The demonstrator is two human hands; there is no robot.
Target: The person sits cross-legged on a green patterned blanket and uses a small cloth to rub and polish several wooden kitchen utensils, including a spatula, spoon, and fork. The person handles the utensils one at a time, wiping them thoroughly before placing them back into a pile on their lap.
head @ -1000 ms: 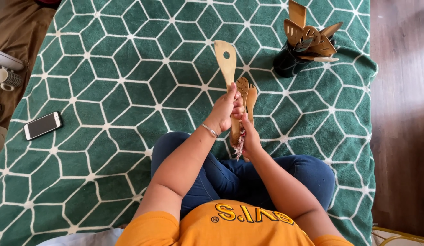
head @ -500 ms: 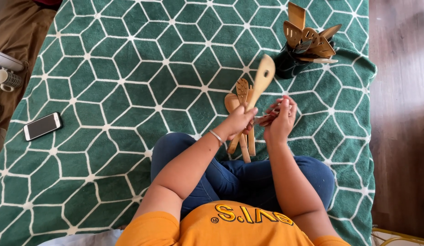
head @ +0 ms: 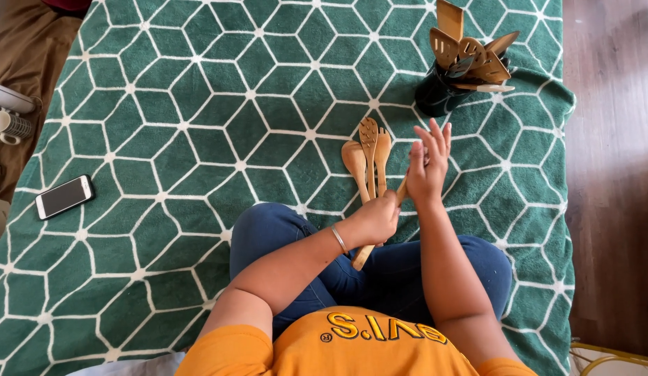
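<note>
My left hand is closed around a smooth wooden utensil. My right hand is open, fingers spread, just right of three wooden spoons on the green patterned blanket.

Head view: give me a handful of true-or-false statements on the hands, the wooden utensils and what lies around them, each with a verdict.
1. The left hand grips a bunch of wooden utensils. True.
2. The right hand is clenched in a fist. False: its fingers are spread open beside the bunch.
3. The dark holder is empty. False: several wooden utensils stand in it.
4. A phone lies on the green patterned blanket, off to the person's left. True.
5. The person wears a bracelet on the left wrist. True.
</note>
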